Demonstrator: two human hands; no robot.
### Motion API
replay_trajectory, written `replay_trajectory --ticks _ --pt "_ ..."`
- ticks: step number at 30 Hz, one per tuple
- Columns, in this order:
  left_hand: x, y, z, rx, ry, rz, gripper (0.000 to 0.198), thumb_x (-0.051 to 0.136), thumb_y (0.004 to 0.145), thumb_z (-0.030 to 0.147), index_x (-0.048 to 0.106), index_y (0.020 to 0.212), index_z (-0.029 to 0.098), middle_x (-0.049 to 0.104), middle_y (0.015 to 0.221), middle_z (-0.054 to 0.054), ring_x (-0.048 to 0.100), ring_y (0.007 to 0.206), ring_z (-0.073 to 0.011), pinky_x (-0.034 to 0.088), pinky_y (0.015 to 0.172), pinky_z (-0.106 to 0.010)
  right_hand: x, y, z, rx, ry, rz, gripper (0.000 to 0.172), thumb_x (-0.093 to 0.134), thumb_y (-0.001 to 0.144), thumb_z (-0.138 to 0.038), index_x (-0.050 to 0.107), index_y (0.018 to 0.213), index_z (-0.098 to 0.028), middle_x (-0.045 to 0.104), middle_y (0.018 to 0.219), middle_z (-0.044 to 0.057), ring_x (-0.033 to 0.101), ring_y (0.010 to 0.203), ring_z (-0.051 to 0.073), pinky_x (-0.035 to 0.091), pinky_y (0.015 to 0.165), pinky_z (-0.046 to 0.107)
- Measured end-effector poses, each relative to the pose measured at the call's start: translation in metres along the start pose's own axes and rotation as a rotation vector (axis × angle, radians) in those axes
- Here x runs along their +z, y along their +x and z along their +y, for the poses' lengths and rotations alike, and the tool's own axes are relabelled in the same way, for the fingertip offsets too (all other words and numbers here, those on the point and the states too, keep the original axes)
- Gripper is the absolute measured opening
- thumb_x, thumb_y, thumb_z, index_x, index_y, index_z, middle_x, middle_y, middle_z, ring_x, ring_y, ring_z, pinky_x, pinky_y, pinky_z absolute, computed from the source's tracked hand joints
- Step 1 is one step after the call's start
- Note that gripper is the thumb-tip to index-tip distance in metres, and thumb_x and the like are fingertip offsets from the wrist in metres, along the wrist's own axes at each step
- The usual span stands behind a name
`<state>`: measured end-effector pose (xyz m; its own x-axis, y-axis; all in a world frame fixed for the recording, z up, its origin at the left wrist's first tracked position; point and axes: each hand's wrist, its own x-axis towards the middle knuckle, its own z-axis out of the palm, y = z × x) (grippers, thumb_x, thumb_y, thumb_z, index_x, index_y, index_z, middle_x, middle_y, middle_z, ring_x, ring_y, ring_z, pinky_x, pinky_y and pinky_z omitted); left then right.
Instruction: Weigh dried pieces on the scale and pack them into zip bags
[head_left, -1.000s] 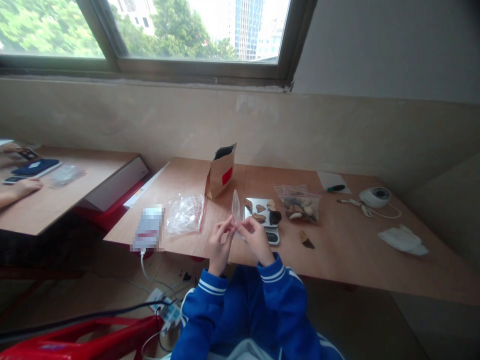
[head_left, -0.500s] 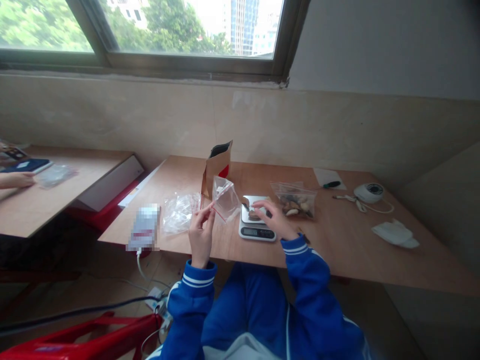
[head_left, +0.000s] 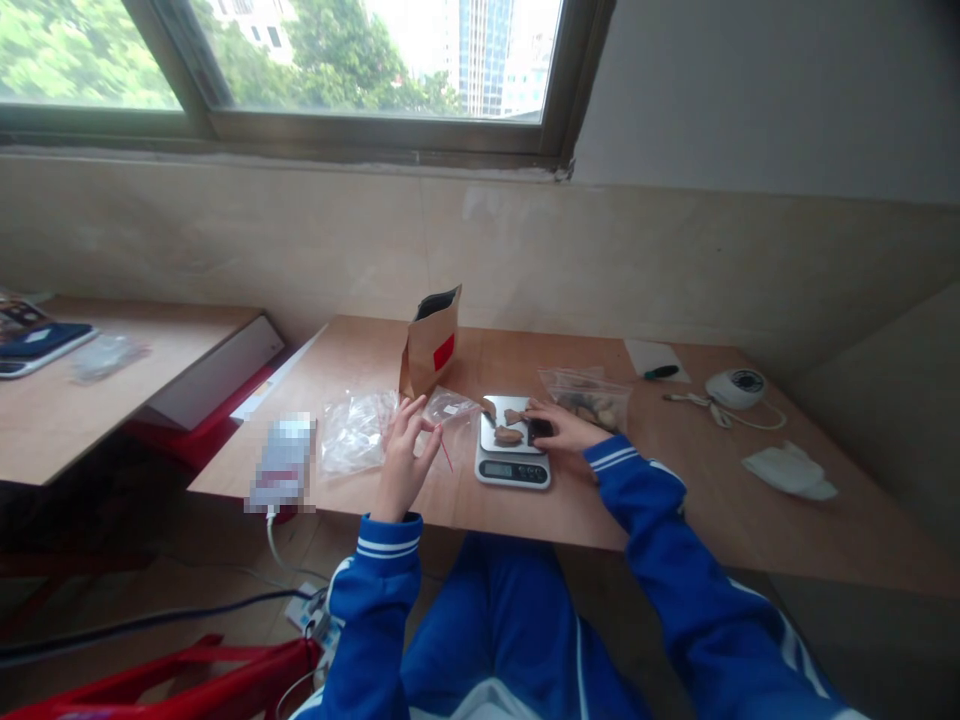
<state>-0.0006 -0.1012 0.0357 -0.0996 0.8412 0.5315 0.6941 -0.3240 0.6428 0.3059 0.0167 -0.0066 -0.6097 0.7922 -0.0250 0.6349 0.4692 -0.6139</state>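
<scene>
Right hand (head_left: 562, 428) has shifted right and now meets the dark piece (head_left: 539, 430) on the digital scale (head_left: 513, 472); fingers straddle it narrowly, we can't confirm grip. So we're at the load, bag waiting. Left hand (head_left: 409, 445) pinches the clear zip bag (head_left: 456, 404), now lower and flatter, pointing away-right. Piece's long axis: hidden by fingers.

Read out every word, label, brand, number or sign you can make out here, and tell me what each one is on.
No text can be read.
Scale display: any digits are too small and blurred.
Scale buttons: markings too small.
Red patch on the paper bag: no legible words.
Pixelated item with the white cable: any text is blurred out.
</scene>
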Motion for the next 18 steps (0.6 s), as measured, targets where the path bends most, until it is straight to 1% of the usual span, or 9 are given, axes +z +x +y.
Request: replay_trajectory --ticks 2,5,7,9,11,12,15,18 --pt "0.004 -0.001 0.002 -0.037 -0.076 -0.003 0.019 0.048 0.09 0.035 0.056 0.082 0.019 0.057 0.128 -0.011 0.04 0.133 -0.025 0.031 0.11 -0.047 0.002 -0.001 0.001 -0.005 0.001 0.045 0.055 0.072 0.07 -0.028 0.063 0.123 -0.021 0.048 0.141 0.014 0.041 0.133 0.034 0.029 0.111 0.052" --pt "0.012 -0.007 0.005 -0.145 -0.195 0.038 0.02 0.044 0.092 0.038 0.053 0.089 0.02 0.061 0.12 -0.011 0.048 0.127 -0.0234 0.036 0.105 -0.044 0.008 -0.003 0.0 -0.031 -0.008 0.154 0.046 0.068 0.073 -0.024 0.064 0.119 -0.018 0.056 0.133 0.016 0.049 0.127 0.031 0.035 0.108 0.049" --pt "0.018 -0.012 0.007 -0.228 -0.262 0.066 0.024 0.042 0.092 0.041 0.05 0.088 0.02 0.063 0.115 -0.011 0.056 0.115 -0.0231 0.042 0.098 -0.041 0.013 -0.005 -0.002 -0.06 -0.006 0.225 0.043 0.065 0.075 -0.023 0.064 0.118 -0.016 0.06 0.127 0.015 0.052 0.123 0.029 0.038 0.106 0.047" --pt "0.024 -0.016 0.008 -0.326 -0.289 0.093 0.029 0.039 0.092 0.047 0.049 0.088 0.019 0.064 0.1 -0.01 0.061 0.098 -0.0227 0.046 0.088 -0.038 0.018 -0.007 -0.004 -0.072 -0.006 0.289 0.04 0.062 0.077 -0.022 0.063 0.117 -0.016 0.062 0.123 0.015 0.055 0.118 0.028 0.04 0.104 0.045" --pt "0.029 -0.02 0.01 -0.421 -0.287 0.106 0.037 0.035 0.092 0.051 0.05 0.095 0.017 0.06 0.085 -0.007 0.062 0.086 -0.0219 0.047 0.082 -0.037 0.024 -0.008 -0.006 -0.064 -0.018 0.344 0.037 0.06 0.08 -0.023 0.063 0.115 -0.017 0.063 0.121 0.014 0.057 0.114 0.027 0.042 0.102 0.045" --pt "0.031 -0.021 0.011 -0.453 -0.287 0.108 0.041 0.034 0.092 0.053 0.051 0.099 0.016 0.058 0.082 -0.006 0.061 0.084 -0.0217 0.046 0.081 -0.037 0.027 -0.009 -0.007 -0.057 -0.027 0.368 0.035 0.058 0.081 -0.023 0.063 0.115 -0.018 0.063 0.12 0.013 0.057 0.114 0.027 0.042 0.101 0.046" --pt "0.033 -0.023 0.017 -0.485 -0.311 0.092 0.051 0.031 0.092 0.055 0.053 0.113 0.014 0.056 0.088 -0.008 0.06 0.089 -0.0221 0.044 0.086 -0.038 0.036 -0.009 -0.009 -0.037 -0.06 0.436 0.032 0.052 0.084 -0.023 0.062 0.114 -0.02 0.063 0.118 0.011 0.055 0.113 0.027 0.041 0.101 0.048" --pt "0.033 -0.025 0.024 -0.484 -0.339 0.09 0.055 0.03 0.092 0.055 0.054 0.12 0.014 0.055 0.097 -0.01 0.058 0.098 -0.0224 0.042 0.091 -0.039 0.044 -0.007 -0.01 -0.007 -0.101 0.493 0.032 0.045 0.086 -0.022 0.063 0.112 -0.019 0.064 0.117 0.012 0.052 0.112 0.029 0.041 0.099 0.049"
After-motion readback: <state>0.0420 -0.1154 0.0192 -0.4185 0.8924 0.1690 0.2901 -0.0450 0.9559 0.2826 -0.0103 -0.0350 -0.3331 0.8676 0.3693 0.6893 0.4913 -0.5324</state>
